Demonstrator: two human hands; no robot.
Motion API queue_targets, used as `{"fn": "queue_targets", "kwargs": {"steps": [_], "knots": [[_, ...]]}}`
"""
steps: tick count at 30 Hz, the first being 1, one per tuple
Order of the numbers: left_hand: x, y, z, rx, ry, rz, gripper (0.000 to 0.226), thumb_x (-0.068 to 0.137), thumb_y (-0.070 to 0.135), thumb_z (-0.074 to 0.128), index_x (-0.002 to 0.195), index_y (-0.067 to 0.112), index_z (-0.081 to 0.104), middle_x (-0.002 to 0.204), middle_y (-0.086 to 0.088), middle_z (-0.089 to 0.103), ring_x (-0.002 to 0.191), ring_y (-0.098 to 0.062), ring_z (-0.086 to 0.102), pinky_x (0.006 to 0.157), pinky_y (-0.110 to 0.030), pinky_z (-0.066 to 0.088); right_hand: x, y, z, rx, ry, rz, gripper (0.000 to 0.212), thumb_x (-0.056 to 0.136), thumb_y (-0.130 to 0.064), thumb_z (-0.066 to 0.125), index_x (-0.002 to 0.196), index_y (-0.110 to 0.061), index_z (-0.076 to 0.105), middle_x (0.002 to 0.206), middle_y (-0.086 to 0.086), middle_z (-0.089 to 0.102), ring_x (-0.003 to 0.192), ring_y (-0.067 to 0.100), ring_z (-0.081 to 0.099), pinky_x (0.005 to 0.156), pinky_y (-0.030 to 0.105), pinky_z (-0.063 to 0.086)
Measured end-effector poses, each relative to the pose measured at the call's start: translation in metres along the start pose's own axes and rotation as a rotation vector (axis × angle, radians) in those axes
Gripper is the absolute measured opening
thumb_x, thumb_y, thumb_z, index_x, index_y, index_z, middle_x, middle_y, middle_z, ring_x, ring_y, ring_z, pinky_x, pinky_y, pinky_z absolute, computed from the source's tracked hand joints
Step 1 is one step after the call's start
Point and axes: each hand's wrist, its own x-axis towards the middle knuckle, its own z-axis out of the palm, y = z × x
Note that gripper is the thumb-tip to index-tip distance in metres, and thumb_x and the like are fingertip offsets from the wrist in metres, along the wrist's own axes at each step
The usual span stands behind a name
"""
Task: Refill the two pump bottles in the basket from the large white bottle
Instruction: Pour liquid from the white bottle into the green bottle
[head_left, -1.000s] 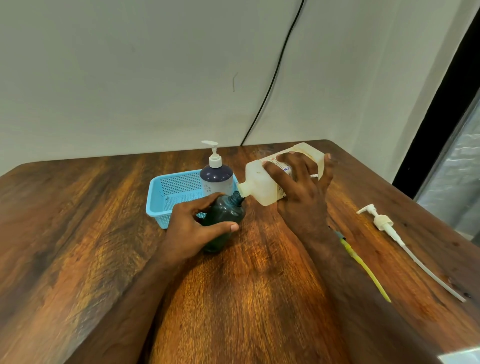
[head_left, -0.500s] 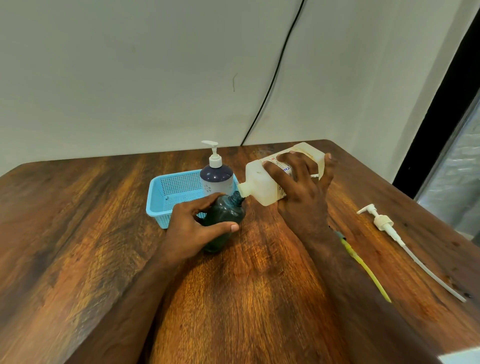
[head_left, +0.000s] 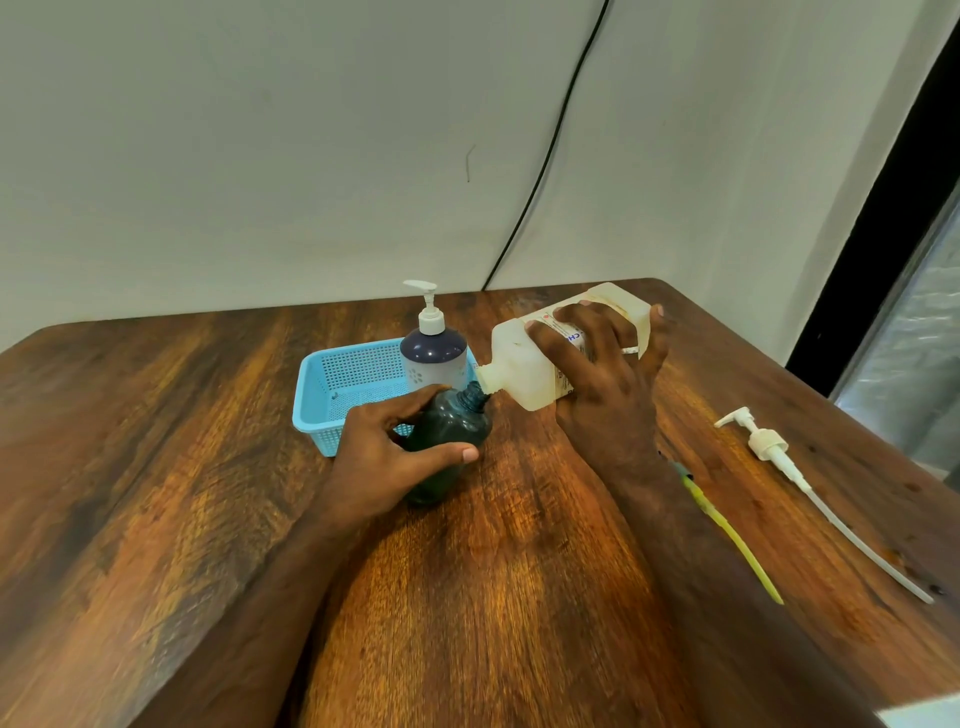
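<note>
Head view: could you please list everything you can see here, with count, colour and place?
Large bottle: 1, white, tipped, spout at the dark bottle's mouth.
Dark bottle: 1, dark green, pump off, on table before the basket.
Pump bottle: 1, purple, white pump, in basket.
Basket: 1, light blue, table centre.
Loose pump: 1, white, table right.
Yellow strip: 1, beside right forearm.
Cable: 1, black, wall.
Table: 1, brown wood.
Left hand: holds the dark bottle.
Right hand: holds the large bottle.
</note>
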Motion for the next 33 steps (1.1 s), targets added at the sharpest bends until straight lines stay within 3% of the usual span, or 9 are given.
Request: {"fn": "queue_targets", "kwargs": {"steps": [9, 18, 23, 29, 33], "knots": [[0.0002, -0.0031, -0.0005, -0.003, -0.006, 0.012, 0.081, 0.058, 0.052, 0.083, 0.133, 0.031, 0.062, 0.126, 0.018, 0.063, 0.111, 0.007, 0.052, 0.085, -0.016, 0.043, 0.0006, 0.0001, -0.0012, 0.006, 0.008, 0.0, 0.061, 0.078, -0.029, 0.073, 0.135, -0.031, 0.05, 0.137, 0.014, 0.054, 0.135, 0.037, 0.043, 0.119, 0.057, -0.008], [0.0011, -0.005, 0.0003, -0.003, -0.002, 0.01, 0.075, 0.058, 0.052, 0.083, 0.129, 0.038, 0.062, 0.119, 0.027, 0.061, 0.109, 0.009, 0.052, 0.084, -0.015, 0.043, -0.0002, -0.0011, -0.0009, -0.005, 0.022, -0.008, 0.067, 0.074, -0.025, 0.083, 0.135, -0.028, 0.055, 0.137, 0.015, 0.054, 0.135, 0.036, 0.041, 0.119, 0.053, -0.01], [0.0012, -0.0062, 0.0004, 0.007, 0.003, 0.017, 0.076, 0.06, 0.051, 0.084, 0.131, 0.036, 0.061, 0.121, 0.024, 0.061, 0.109, 0.007, 0.053, 0.085, -0.017, 0.044, 0.0, -0.0019, -0.0011, 0.008, 0.026, -0.002, 0.058, 0.078, -0.032, 0.069, 0.134, -0.029, 0.054, 0.136, 0.015, 0.055, 0.134, 0.036, 0.04, 0.119, 0.051, -0.013], [0.0001, -0.0051, -0.0002, 0.002, -0.003, 0.017, 0.076, 0.058, 0.054, 0.082, 0.129, 0.039, 0.06, 0.122, 0.023, 0.06, 0.109, 0.007, 0.052, 0.084, -0.016, 0.044, -0.0009, -0.0018, -0.001, 0.004, 0.01, 0.002, 0.057, 0.079, -0.034, 0.067, 0.135, -0.029, 0.054, 0.137, 0.015, 0.054, 0.135, 0.036, 0.039, 0.119, 0.053, -0.012], [0.0002, -0.0059, -0.0002, -0.007, -0.005, 0.018, 0.075, 0.058, 0.052, 0.083, 0.129, 0.039, 0.061, 0.125, 0.021, 0.061, 0.111, 0.006, 0.053, 0.083, -0.015, 0.043, -0.0009, -0.0022, -0.0011, -0.001, 0.015, -0.007, 0.064, 0.076, -0.029, 0.079, 0.135, -0.028, 0.055, 0.137, 0.015, 0.054, 0.135, 0.036, 0.039, 0.119, 0.052, -0.012]]}}
